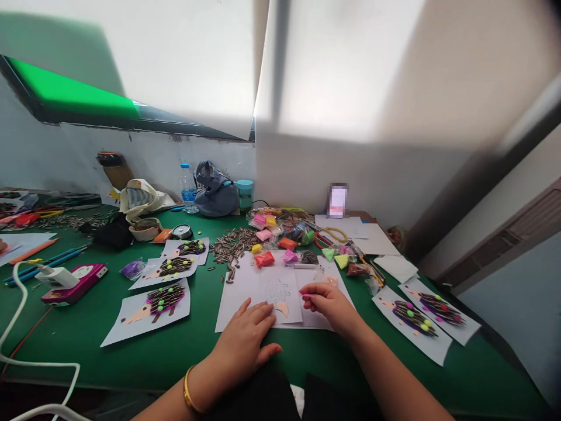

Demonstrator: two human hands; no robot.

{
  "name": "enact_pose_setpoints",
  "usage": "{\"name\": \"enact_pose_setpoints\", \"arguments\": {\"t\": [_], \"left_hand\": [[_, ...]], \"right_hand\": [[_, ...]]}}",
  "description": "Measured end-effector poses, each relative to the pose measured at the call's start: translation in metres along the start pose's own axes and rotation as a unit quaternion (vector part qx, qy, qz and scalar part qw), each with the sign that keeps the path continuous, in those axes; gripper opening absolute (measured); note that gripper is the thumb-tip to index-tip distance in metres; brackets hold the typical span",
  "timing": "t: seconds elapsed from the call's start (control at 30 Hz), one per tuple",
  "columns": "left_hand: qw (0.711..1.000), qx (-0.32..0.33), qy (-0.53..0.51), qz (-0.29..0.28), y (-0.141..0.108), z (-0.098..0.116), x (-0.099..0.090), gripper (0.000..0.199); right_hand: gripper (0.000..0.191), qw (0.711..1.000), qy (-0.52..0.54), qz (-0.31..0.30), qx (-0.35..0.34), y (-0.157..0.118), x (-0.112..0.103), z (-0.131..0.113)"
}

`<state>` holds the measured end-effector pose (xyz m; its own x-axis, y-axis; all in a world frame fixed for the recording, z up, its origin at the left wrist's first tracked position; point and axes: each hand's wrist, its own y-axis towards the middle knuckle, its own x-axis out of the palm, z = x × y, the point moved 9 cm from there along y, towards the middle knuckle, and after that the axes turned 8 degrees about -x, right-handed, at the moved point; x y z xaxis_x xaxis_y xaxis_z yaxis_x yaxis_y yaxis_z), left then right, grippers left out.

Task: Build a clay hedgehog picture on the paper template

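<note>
My left hand (pixel 249 339) lies flat on the lower left of a small white sheet (pixel 294 313), fingers stretched out. The sheet bears an outline drawing of a hedgehog (pixel 277 292) with a piece of peach clay (pixel 281 309) on it. Just right of that sheet, my right hand (pixel 326 304) is closed in a pinch on a small, thin pink thing (pixel 308 295); its exact kind does not show. A larger white paper (pixel 230 298) lies underneath. Some peach clay (pixel 331 281) sits beyond my right fingers.
Sunflower seeds (pixel 230 248) are heaped behind the paper, beside bagged coloured clay (pixel 264 259) and yellow-handled scissors (pixel 335 234). Hedgehog pictures made with seeds lie left (pixel 164 301) and right (pixel 412 318). A magenta power strip (pixel 76 283) with a white cable stands far left.
</note>
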<state>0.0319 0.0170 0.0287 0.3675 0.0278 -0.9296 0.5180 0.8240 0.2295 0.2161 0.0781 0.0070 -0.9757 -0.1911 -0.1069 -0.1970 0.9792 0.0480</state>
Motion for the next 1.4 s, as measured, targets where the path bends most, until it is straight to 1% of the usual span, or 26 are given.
{"name": "enact_pose_setpoints", "arguments": {"t": [0.07,0.13,0.17,0.23,0.33,0.37,0.47,0.53,0.67,0.77,0.93,1.13,1.4], "left_hand": [[1.0,-0.003,0.0,0.006,0.005,0.002,0.005,0.047],[1.0,-0.007,-0.002,0.011,0.008,0.003,0.008,0.045],[1.0,-0.008,-0.003,0.014,0.009,0.003,0.008,0.044],[1.0,-0.009,-0.003,0.015,0.009,0.003,0.009,0.042],[1.0,-0.01,0.002,0.014,0.008,0.005,0.007,0.042],[1.0,-0.008,0.007,0.012,0.008,0.006,0.007,0.042],[1.0,-0.005,0.025,0.003,0.008,0.009,0.007,0.042],[0.999,-0.004,0.034,-0.004,0.009,0.009,0.008,0.042],[0.999,-0.002,0.036,-0.001,0.009,0.01,0.009,0.042],[0.999,-0.002,0.033,0.011,0.009,0.01,0.008,0.041],[0.999,0.001,0.038,0.014,0.008,0.01,0.009,0.041],[0.999,-0.004,0.031,0.026,0.007,0.009,0.006,0.039],[0.999,-0.004,0.038,0.031,0.008,0.008,0.007,0.038]], "right_hand": [[0.034,0.999,0.05,-0.017,0.003,0.0,0.005,0.002],[0.039,0.999,0.046,-0.02,-0.007,-0.001,0.006,0.001],[0.039,0.999,0.031,-0.013,-0.017,-0.002,0.005,0.0],[0.034,0.999,-0.018,0.012,-0.042,-0.003,0.0,-0.004],[0.027,0.991,-0.1,0.049,-0.077,-0.006,-0.003,-0.008],[0.026,0.989,-0.115,0.05,-0.082,-0.008,-0.002,-0.008],[0.027,0.986,-0.142,0.028,-0.085,-0.011,0.007,-0.005],[0.022,0.98,-0.178,0.018,-0.091,-0.014,0.012,-0.007],[0.019,0.964,-0.238,0.032,-0.116,-0.018,0.015,-0.017],[0.018,0.96,-0.246,0.039,-0.127,-0.02,0.016,-0.021],[0.014,0.958,-0.255,0.033,-0.13,-0.019,0.02,-0.017],[0.011,0.948,-0.278,0.028,-0.151,-0.018,0.023,-0.017],[0.011,0.938,-0.299,0.021,-0.173,-0.017,0.026,-0.018]]}}
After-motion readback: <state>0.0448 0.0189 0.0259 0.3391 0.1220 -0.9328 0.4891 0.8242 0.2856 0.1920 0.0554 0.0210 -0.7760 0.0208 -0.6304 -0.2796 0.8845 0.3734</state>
